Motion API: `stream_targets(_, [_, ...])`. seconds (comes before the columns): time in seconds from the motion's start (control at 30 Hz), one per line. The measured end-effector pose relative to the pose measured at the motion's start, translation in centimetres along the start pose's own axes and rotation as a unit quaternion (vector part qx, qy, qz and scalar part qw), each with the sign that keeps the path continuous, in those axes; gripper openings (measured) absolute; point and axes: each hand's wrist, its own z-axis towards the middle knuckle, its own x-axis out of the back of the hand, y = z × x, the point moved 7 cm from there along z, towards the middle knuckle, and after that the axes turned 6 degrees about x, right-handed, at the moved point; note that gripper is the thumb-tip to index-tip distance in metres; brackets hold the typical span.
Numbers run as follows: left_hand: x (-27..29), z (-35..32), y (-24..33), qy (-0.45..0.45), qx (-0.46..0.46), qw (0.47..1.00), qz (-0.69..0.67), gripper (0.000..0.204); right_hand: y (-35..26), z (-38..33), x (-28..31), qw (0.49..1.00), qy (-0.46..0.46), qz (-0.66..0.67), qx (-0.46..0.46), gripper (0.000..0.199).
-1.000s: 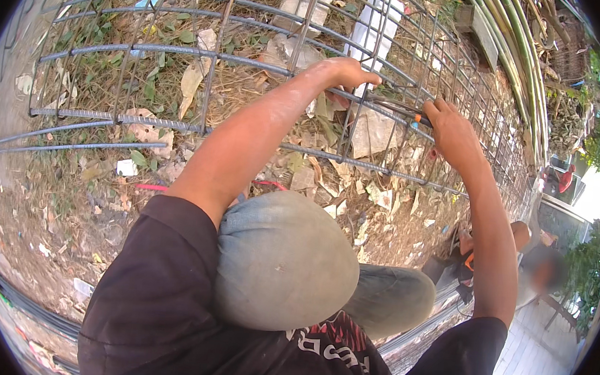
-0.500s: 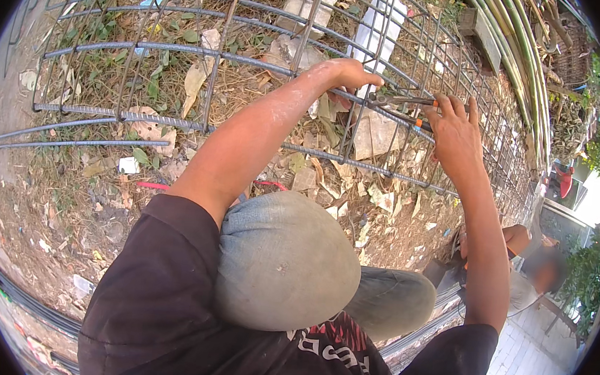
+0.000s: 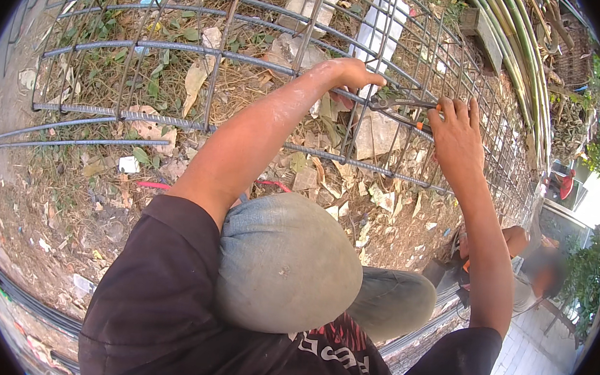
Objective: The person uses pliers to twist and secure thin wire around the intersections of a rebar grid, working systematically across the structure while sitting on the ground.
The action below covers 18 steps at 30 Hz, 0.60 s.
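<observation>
A cage of steel rebar (image 3: 149, 46) stretches across the ground in front of me. My left hand (image 3: 351, 77) is closed around one of its long bars near a crossing, thumb pointing right and the fingertips partly hidden beneath the bar. In my right hand (image 3: 456, 126) is a pair of pincers (image 3: 406, 104) with orange and black handles, gripped from above. Their metal head points left and lies against the bars just right of my left hand. Whether the jaws hold a wire is too small to tell.
Beneath the cage lie a concrete block (image 3: 310, 5), a white sack-like piece (image 3: 381, 28) and dry leaves. Bamboo poles (image 3: 512, 49) run along the far right. Loose bars (image 3: 71, 143) stick out at left. Another person (image 3: 525, 279) sits at right, beyond my right arm.
My right hand has shifted slightly right and down, and the pincers have turned a little with it. The left hand stays at the same bar.
</observation>
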Motion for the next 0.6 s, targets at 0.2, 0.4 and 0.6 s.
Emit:
stream_targets(0.2, [-0.1, 0.4, -0.1, -0.013, 0.012, 1.000, 0.003, 0.074, 0.2, -0.5, -1.2, 0.998, 0.065, -0.018, -0.011, 0.028])
stream_targets(0.4, [0.0, 0.4, 0.1, 0.001, 0.008, 1.000, 0.020, 0.071, -0.1, -0.3, 0.5, 0.991, 0.123, -0.056, -0.026, 0.025])
stream_targets(0.6, [0.1, 0.1, 0.1, 0.014, 0.004, 1.000, 0.024, 0.076, 0.2, 0.1, 0.8, 0.995, 0.080, -0.055, -0.003, 0.021])
